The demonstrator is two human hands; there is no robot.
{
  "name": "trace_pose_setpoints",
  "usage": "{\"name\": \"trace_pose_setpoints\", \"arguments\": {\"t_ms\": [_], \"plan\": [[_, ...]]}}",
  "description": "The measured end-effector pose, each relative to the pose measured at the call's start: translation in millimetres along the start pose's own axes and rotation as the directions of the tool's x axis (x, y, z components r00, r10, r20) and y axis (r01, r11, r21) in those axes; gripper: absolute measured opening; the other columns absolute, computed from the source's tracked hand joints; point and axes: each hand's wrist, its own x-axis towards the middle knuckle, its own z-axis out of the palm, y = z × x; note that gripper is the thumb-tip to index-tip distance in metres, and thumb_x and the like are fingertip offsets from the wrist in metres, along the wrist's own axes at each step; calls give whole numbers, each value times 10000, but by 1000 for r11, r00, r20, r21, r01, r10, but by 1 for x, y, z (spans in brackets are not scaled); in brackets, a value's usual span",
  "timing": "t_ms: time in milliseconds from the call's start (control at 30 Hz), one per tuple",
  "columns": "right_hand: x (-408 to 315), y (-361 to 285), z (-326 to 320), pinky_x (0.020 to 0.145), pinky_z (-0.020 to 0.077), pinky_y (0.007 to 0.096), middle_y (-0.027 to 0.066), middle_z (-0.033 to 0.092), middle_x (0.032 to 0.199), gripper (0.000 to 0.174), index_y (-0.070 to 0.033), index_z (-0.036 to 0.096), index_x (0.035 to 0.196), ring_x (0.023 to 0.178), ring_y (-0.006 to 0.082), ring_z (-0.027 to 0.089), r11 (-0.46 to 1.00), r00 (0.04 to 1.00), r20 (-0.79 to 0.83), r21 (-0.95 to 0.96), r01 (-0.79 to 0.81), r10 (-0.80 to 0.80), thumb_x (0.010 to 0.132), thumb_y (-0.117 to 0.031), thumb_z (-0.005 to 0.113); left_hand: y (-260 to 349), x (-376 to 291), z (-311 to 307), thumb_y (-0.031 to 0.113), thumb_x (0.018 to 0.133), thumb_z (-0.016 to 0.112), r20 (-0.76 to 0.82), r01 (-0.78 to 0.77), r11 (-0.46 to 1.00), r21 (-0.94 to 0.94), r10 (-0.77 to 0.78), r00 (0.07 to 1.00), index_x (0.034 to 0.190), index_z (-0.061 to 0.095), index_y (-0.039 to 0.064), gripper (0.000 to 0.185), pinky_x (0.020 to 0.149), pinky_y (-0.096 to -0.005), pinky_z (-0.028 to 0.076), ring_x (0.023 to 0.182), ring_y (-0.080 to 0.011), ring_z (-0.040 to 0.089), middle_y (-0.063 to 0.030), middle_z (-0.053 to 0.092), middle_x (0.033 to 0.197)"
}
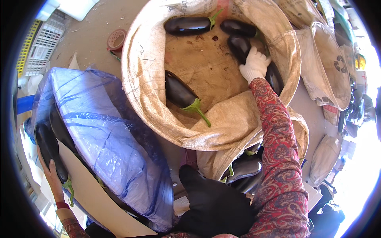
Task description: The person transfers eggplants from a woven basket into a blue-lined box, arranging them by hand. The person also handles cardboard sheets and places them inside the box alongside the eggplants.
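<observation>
At the far left, my bare left hand (50, 175) holds a glossy dark eggplant (49, 145), its green stem pointing down. That eggplant is beside the edge of a white box (89, 190) partly covered by blue plastic film (98, 119). My right hand (255, 64), in a white knit glove, reaches into a wide woven sack (143, 77) with a rolled rim. Its fingers rest against the lower end of an eggplant (238, 47); whether they grip it is hidden. Another eggplant (274, 78) lies beside the wrist. Inside the sack are also eggplants at the upper left (188, 26), upper right (238, 28) and lower left (181, 90).
A roll of tape (116, 40) lies on the floor left of the sack. Close to my knee, a second sack (214, 162) holds several eggplants (244, 168). More woven sacks (329, 65) stand at the right. Plastic crates (44, 44) are at the upper left.
</observation>
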Motion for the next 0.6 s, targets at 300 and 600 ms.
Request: {"name": "trace_pose_setpoints", "arguments": {"t_ms": [300, 600], "plan": [[0, 49, -54, 1091, 507, 408, 169, 718, 1340, 466, -130, 681, 1388, 1236, 344, 681, 483, 956, -201, 829, 281, -212, 1003, -380, 605, -9, 4, 2, 554, 1083, 460, -17, -41, 997, 59, 42, 999, 1713, 248, 258, 727, 1327, -520, 142, 1636, -353, 201, -79, 229, 1778], [-24, 95, -44, 881, 558, 341, 182, 763, 1086, 739, 78, 698, 1247, 959, 256, 737, 596, 878, 479, 705, -384, -1, 814, -510, 813, -14, 6, 7, 561, 1086, 447, -45, -55, 995, 88, 59, 997, 1713, 241, 278, 718, 1328, -544, 119, 1642, -357, 173, -78, 213, 1783]]}}
